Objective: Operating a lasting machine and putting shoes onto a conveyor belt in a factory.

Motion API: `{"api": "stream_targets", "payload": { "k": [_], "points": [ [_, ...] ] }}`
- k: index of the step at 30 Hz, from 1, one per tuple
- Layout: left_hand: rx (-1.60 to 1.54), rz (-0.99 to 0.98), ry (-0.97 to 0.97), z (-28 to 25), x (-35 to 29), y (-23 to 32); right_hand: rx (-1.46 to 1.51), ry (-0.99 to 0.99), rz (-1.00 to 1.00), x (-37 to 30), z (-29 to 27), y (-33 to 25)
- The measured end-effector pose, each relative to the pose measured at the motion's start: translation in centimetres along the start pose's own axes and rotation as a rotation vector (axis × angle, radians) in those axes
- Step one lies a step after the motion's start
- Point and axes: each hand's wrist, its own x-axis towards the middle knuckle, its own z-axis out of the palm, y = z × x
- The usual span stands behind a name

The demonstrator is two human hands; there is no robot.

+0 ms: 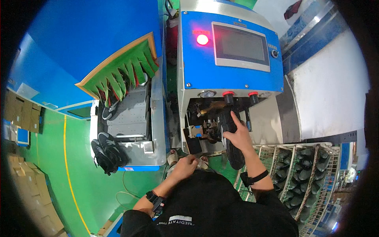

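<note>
In my right hand (pixel 239 136) is a black shoe (pixel 233 155), held lengthwise at the open front of a blue and white machine (pixel 233 81). My thumb and forefinger spread over the shoe's surface. Beside the shoe, inside the opening, sit metal and dark machine parts (pixel 199 131). My left hand (pixel 185 167) is in front of my body, below the opening, fingers curled closed; what they hold, if anything, I cannot make out.
A lit red lamp (pixel 202 39) and a dark screen (pixel 241 44) are on the machine. At left, black shoes (pixel 107 152) rest on a conveyor's metal end (pixel 144 158) before a green strip curtain (pixel 122 75). A wire rack (pixel 290 177) of dark shoe-shaped pieces stands at right.
</note>
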Motion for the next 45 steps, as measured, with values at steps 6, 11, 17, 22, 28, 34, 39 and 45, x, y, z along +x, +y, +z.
{"api": "stream_targets", "payload": {
  "k": [6,11,17,22,28,34,39,45],
  "points": [
    [0.011,-0.016,0.017,-1.2,1.3,-2.2,-0.494,-0.184,0.146,2.1,2.6,-2.6],
    [-0.016,-0.035,0.063,-2.7,2.5,-1.9,-0.543,-0.013,0.136,3.3,4.7,-3.3],
    [-0.015,-0.044,0.041,-4.0,4.1,-0.5,-0.507,0.098,0.084,2.3,5.6,-2.2],
    [0.074,0.014,-0.021,-3.5,4.9,0.4,-0.494,0.176,0.023,0.8,5.7,-1.6],
    [-0.265,-0.106,-0.369,-1.4,5.7,1.0,-0.548,0.417,-0.276,-5.9,6.3,1.8],
    [-0.898,-0.344,-0.819,0.5,5.1,1.9,-0.436,0.447,-0.555,-15.5,6.0,3.2],
    [-0.903,-0.437,-1.039,3.9,4.1,0.4,-0.281,-0.066,-0.181,-22.5,2.2,0.9],
    [-0.759,-0.573,-1.094,4.1,2.9,-2.3,0.814,0.026,0.574,-19.4,2.9,3.7]
  ]
}}
